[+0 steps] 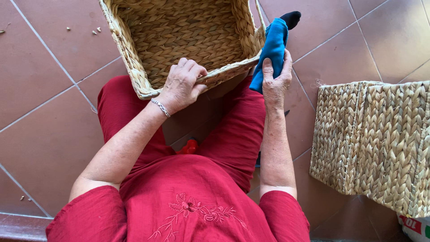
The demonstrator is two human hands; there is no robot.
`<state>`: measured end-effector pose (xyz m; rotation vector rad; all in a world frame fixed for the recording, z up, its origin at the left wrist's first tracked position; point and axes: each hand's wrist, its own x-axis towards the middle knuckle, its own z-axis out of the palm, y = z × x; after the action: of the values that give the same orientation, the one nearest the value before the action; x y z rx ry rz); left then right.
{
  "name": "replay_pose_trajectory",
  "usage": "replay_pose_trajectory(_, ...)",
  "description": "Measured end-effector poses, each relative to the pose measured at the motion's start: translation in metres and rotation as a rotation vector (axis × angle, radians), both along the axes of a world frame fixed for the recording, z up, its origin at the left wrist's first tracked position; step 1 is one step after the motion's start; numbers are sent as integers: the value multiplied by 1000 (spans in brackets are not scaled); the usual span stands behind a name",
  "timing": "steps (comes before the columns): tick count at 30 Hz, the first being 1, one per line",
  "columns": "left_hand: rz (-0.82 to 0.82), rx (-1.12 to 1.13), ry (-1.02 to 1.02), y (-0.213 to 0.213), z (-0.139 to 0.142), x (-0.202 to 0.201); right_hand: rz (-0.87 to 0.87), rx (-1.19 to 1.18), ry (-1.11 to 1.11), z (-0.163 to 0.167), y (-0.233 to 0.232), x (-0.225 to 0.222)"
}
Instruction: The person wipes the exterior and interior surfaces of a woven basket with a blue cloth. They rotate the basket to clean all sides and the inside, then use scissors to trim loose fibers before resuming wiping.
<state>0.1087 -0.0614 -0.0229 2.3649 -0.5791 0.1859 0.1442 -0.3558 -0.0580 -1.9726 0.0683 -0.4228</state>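
Currently: left hand (pixel 182 84) grips basket (pixel 134 67) rim, upper centre; right hand (pixel 275 83) clutches blue sock (pixel 271 49) beside it, not yet inside.

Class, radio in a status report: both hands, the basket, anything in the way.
Left hand gripping near rim of open woven basket. Right hand holding blue cloth beside basket. Second woven basket off to right, clear.

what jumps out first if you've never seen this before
The bright blue sock with a black toe stands out most, held up in the right hand beside the open woven basket. The left hand grips that basket's near rim, above the person's red trousers. A second woven basket sits on the tiled floor at the right.
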Motion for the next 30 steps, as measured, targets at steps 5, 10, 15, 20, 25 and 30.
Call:
replay_pose_trajectory(5, 82, 194, -291, -13, 7, -12, -9, -31, -5, -2, -1, 0)
replay_pose_trajectory(10, 96, 328, -429, -23, 2, -9, -48, -125, -6, -4, -3, 1)
replay_pose_trajectory(15, -13, 373, -495, -26, 10, -7, -108, -314, -162, 20, 10, -4)
replay_pose_trajectory(20, -24, 417, -408, -27, 26, -7, -24, -376, -304, 59, 56, -28)
replay_pose_trajectory(25, -40, 455, -474, -25, 23, -9, 109, -494, -216, 69, 95, -37)
replay_pose_trajectory(30, -82, 459, -595, -19, 18, -6, 143, -452, -135, 70, 93, -32)
